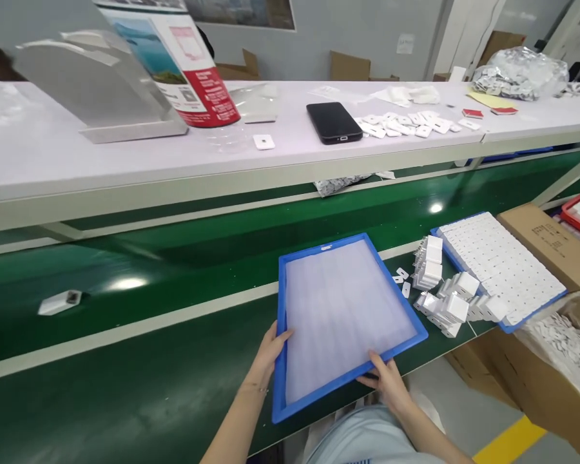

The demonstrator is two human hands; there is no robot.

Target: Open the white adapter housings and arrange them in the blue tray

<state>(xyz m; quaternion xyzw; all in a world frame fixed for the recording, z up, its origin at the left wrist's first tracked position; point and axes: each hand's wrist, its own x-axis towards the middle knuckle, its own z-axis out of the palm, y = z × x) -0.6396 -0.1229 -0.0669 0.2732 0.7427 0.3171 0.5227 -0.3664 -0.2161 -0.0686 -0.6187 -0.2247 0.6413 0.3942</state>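
Note:
A shallow blue tray (401,309) with a pale, translucent sheet (343,316) lining its bottom lies tilted in front of me, over the green work surface. My left hand (272,346) grips its left rim, thumb over the edge. On the near rim, toward the right, my right hand (385,380) has its thumb on top and fingers underneath. Just right of the tray stand stacked white plastic housings (447,306), with a few small white plates (402,277) beside them.
A second blue tray (502,264) full of white pieces lies at the right, near a cardboard box (551,241). An open carton (555,367) holds small white parts. On the shelf are a phone (333,122) and loose white plates (410,124). One white piece (60,302) sits on the green belt.

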